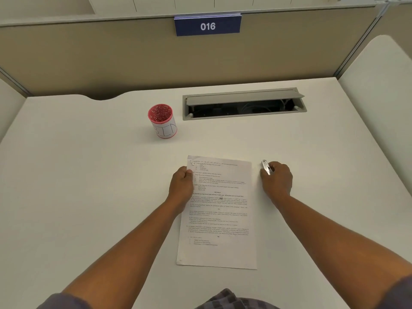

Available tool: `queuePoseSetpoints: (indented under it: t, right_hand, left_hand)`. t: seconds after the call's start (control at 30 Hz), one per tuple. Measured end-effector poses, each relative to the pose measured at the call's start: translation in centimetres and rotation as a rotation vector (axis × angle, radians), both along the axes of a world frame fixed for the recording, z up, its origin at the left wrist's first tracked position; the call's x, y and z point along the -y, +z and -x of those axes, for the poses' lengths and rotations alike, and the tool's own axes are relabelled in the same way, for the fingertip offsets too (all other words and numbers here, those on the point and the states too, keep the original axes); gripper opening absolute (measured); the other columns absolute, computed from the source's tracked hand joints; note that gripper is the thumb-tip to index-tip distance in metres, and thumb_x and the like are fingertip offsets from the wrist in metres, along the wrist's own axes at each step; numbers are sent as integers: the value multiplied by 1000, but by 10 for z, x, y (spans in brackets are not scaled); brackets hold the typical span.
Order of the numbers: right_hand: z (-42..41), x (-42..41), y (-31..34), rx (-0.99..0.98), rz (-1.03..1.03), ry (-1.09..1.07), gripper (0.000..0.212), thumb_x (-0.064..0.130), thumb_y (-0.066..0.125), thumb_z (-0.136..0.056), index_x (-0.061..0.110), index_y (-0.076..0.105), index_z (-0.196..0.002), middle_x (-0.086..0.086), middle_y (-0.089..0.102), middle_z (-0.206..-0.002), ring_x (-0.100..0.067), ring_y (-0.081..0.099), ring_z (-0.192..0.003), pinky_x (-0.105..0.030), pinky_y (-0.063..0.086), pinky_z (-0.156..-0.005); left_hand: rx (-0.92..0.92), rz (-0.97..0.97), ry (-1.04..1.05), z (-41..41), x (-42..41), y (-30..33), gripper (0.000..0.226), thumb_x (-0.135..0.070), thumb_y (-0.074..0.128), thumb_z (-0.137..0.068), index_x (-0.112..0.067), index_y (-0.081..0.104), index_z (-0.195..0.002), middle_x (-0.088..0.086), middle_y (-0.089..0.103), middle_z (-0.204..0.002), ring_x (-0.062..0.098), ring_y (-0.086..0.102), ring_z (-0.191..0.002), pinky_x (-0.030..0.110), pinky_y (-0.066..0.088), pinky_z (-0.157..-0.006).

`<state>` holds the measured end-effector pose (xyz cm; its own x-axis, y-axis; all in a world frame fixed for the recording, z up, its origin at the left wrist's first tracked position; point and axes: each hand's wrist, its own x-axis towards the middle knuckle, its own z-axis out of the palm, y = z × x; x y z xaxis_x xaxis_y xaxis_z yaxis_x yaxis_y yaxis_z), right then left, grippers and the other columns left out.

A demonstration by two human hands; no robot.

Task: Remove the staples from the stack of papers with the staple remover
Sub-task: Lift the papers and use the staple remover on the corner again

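Desk (89, 186) holds the stack of papers (219, 219) flat in the middle. Left hand (181, 186) grips its left edge, likely to stop sliding. Right hand (276, 180) holds the staple remover (266, 166) just beside the papers, ready for the top-left corner.

1. Even, soft, bright indoor light falls from above onto the desk (89, 175), with no glare.
2. Shadows are faint, just beneath the forearms and beside the red cup (162, 121).
3. Wide-angle distortion bows the partition (89, 52) and desk edges.
4. The printed text is too soft to read.
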<state>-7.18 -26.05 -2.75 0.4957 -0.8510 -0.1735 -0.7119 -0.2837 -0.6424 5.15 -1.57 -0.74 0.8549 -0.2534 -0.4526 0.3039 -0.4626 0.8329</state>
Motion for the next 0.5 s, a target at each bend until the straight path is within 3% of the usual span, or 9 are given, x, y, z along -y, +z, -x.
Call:
queuePoseSetpoints:
  t: [0.07,0.13,0.23,0.37,0.5]
  right_hand:
    - [0,-1,2,-64,56,18,17,33,60,-89,17,66,-91,-10,65,-99,-40,61,-97,-43,50,-77]
    - [1,-8,5,-93,145,30,35,36,56,-97,15,63,-125,-10,59,-128,-39,50,-119,-47,42,-96]
    - [0,-26,10,135,166,174,46,30,51,-102,13,48,-145,-8,50,-142,-31,45,-130,-48,37,-108]
    - [-10,-41,14,221,-55,265,57,33,52,-102,18,33,-154,2,48,-139,-17,54,-118,-38,48,-99]
    - [-23,-44,13,222,-269,212,62,26,52,-101,27,25,-157,6,55,-124,-12,60,-100,-40,54,-91]
  left_hand:
    - [-12,10,13,-3,2,0,31,-26,38,-109,-4,55,-95,13,73,-109,21,64,-87,36,52,-79]
    - [-24,29,29,-5,2,-1,28,-27,39,-109,-9,53,-92,13,73,-106,21,62,-87,36,51,-79]
    - [-46,96,55,-11,0,-3,32,-31,42,-106,-3,54,-99,12,74,-106,23,65,-91,42,55,-85]
    - [-87,185,105,-21,3,5,30,-26,42,-109,-5,61,-110,1,76,-110,22,71,-100,39,58,-90]
    - [-87,203,125,-34,7,10,29,-25,40,-109,-7,62,-114,2,76,-111,25,73,-102,44,60,-93]
